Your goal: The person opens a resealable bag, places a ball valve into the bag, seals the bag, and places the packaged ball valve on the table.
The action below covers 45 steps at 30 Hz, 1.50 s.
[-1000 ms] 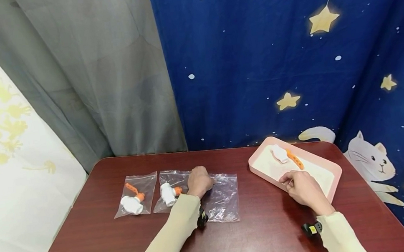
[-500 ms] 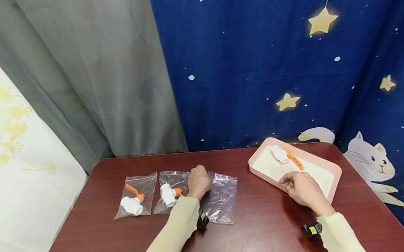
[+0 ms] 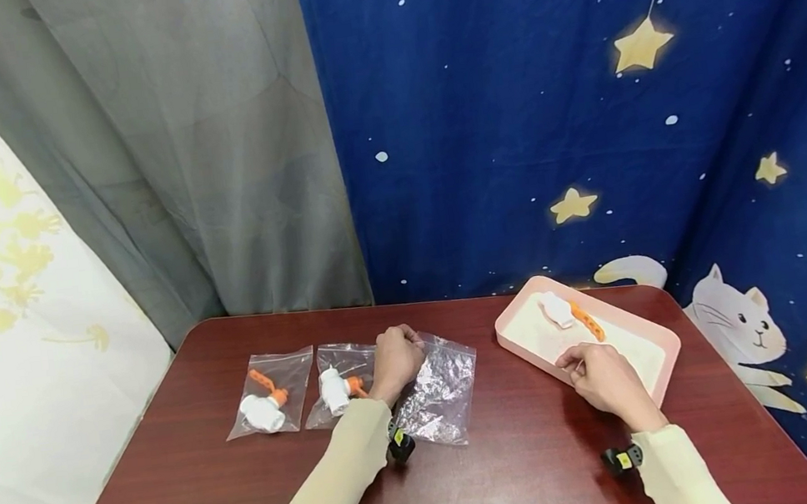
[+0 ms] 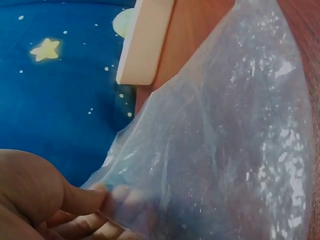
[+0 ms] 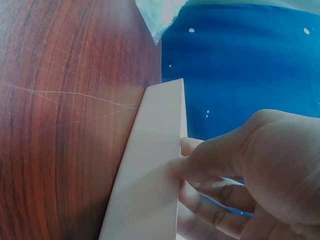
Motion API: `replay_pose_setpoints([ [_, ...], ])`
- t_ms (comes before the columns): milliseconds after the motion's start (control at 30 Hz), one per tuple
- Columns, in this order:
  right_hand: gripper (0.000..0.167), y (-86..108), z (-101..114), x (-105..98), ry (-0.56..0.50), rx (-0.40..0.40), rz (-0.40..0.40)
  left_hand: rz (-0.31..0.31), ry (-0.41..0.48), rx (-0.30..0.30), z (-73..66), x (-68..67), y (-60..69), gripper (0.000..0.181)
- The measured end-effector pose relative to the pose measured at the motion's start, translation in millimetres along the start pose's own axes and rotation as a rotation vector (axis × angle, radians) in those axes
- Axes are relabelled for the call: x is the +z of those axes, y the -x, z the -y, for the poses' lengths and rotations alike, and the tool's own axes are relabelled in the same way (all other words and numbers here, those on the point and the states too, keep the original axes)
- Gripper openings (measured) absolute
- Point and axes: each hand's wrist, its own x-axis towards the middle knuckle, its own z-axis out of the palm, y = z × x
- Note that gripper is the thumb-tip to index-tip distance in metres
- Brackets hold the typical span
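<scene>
My left hand (image 3: 396, 362) pinches the top corner of a clear zip bag (image 3: 440, 399) between thumb and fingers. In the left wrist view the bag (image 4: 235, 135) hangs from the thumb (image 4: 82, 200), wrinkled and with nothing visible inside; some fingers show through the film. My right hand (image 3: 604, 379) grips the near rim of a pink tray (image 3: 658, 330). The right wrist view shows the thumb (image 5: 215, 155) against the outer side of the tray wall (image 5: 145, 165) and the fingers behind it. Inside the tray lies a white plastic valve (image 3: 557, 310) with an orange handle (image 3: 588, 322).
Two more clear zip bags lie on the brown table (image 3: 479, 495), left of my left hand. Each holds a white valve with orange parts: one valve (image 3: 263, 413) at far left, the other valve (image 3: 335, 391) partly beside my forearm. A curtain (image 3: 467, 152) hangs behind the table.
My left hand has turned slightly and moved a little, and its fingertips now show at the bag's top corner. The bag has shifted and tilted with it. My right hand stays on the tray.
</scene>
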Motion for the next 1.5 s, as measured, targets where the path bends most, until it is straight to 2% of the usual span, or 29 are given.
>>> replay_pose_setpoints([
  [133,0.024,-0.8,-1,1,0.002,-0.001,-0.006,0.013,0.149,0.011,-3.2,-5.0,1.5,0.008],
  [300,0.024,-0.9,-3,1,0.006,-0.013,-0.012,0.064,0.327,-0.002,-8.6,-12.3,4.2,0.008],
  [467,0.024,0.0,-3,1,-0.003,-0.031,-0.022,0.098,0.441,-0.001,-13.0,-20.3,7.8,0.008],
  [600,0.024,0.0,-4,0,-0.008,-0.043,-0.031,0.099,0.507,0.019,-17.4,-28.3,10.5,0.007],
  [800,0.019,-2.0,-3,-2,-0.014,-0.047,-0.025,0.068,0.562,0.073,-24.9,-41.8,13.8,0.006],
  [967,0.019,-2.3,3,-7,-0.090,-0.038,-0.039,0.072,0.578,0.110,-30.7,-52.9,17.3,0.006],
  [1067,0.022,-2.6,9,-11,-0.144,-0.065,-0.060,0.088,0.580,0.125,-34.5,-58.5,20.3,0.006],
  [1500,0.025,8.7,70,-35,-0.319,-0.204,-0.114,0.150,0.593,0.223,-49.1,-64.0,43.6,0.006],
])
